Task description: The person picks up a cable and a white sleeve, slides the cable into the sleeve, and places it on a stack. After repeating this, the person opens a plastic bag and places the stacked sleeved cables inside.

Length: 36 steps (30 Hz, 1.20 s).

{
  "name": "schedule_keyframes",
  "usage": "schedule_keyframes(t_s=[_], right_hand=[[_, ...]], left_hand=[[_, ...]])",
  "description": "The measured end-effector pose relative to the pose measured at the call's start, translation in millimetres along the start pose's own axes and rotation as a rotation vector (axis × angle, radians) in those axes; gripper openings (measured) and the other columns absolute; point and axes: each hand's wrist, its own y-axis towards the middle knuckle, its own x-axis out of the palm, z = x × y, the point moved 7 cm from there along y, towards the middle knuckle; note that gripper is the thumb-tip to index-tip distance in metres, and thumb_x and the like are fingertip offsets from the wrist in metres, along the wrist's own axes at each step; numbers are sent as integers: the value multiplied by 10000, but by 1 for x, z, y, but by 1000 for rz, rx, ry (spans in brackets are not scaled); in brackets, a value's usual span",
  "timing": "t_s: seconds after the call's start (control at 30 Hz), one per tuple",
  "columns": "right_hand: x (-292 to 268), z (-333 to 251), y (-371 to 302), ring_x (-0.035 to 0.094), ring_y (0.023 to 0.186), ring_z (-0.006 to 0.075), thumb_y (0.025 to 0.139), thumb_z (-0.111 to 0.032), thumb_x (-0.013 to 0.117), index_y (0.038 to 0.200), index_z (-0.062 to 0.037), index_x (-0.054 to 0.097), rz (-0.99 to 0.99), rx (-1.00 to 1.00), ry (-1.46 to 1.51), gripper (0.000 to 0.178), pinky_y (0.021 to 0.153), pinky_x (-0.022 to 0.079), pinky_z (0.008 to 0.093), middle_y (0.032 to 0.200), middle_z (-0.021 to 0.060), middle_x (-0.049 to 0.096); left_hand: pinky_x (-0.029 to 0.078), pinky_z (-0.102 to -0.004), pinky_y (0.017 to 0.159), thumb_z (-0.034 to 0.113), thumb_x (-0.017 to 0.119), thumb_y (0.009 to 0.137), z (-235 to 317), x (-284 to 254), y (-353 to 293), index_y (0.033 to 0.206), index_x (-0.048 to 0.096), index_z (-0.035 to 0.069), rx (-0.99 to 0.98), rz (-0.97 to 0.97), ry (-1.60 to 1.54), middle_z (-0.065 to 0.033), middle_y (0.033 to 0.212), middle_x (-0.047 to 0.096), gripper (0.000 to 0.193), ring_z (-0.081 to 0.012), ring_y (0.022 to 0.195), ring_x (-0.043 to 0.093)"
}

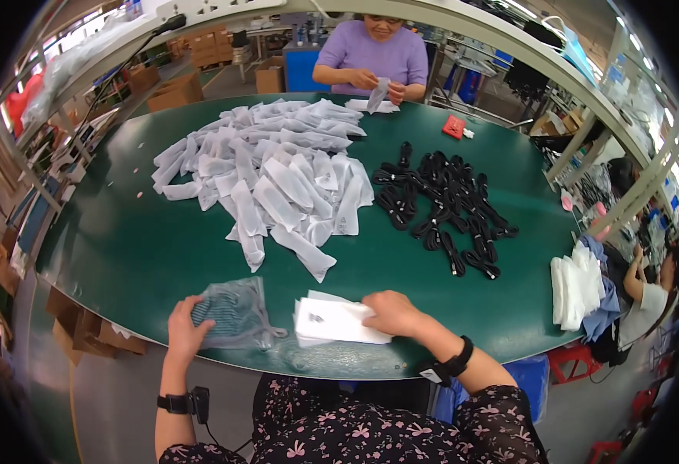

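Note:
My left hand grips the left edge of a clear plastic bag, thumb on one side and fingers on the other. Something teal and striped shows through the bag. To the right, my right hand is closed on the right end of a small stack of flat white sleeves near the table's front edge; a small dark print marks the top one. Beyond my hands lies a large heap of filled, whitish translucent pouches. Right of that heap is a pile of bundled black cables.
Across the green table a person in a purple top handles a translucent pouch. A red packet lies at the far right. Folded white cloths sit on the right edge. A shelf frame spans the far side.

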Motion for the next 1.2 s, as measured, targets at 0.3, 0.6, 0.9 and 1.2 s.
schedule_keyframes(t_s=[0.3, 0.6, 0.9, 1.2], right_hand=[[-48, 175, -146, 634, 895, 389, 693, -308, 677, 875, -61, 673, 22, 166, -285, 307, 770, 502, 490, 881, 184, 676], [-85, 319, -245, 630, 858, 390, 604, -206, 761, 815, -41, 691, 298, 592, -541, 277, 768, 526, 464, 844, 200, 659], [-133, 132, -177, 627, 872, 352, 712, -120, 764, 981, -12, 664, 638, 259, -300, 307, 790, 508, 427, 950, 175, 638], [-74, -78, -14, 637, 945, 341, 856, -259, 670, 1112, -61, 649, 29, -442, -100, 324, 798, 527, 416, 1023, 157, 652]], left_hand=[[486, -428, 892, 140, 780, 733, 148, 102, -34, 1174, 576, 38, 264, -230, -198, -196, 1103, 582, 497, -389, 1033, 574], [480, -448, 938, 246, 678, 863, 245, 160, -39, 1365, 442, 63, 330, -337, -366, -262, 1354, 441, 584, -435, 1155, 525], [544, -337, 725, 261, 554, 960, 129, 25, 6, 801, 719, -2, 140, -173, -297, -109, 722, 703, 349, -231, 715, 691], [494, -251, 628, 201, 552, 966, 34, -231, 105, 921, 717, -5, 124, 698, -431, -48, 783, 689, 268, -96, 656, 620]])
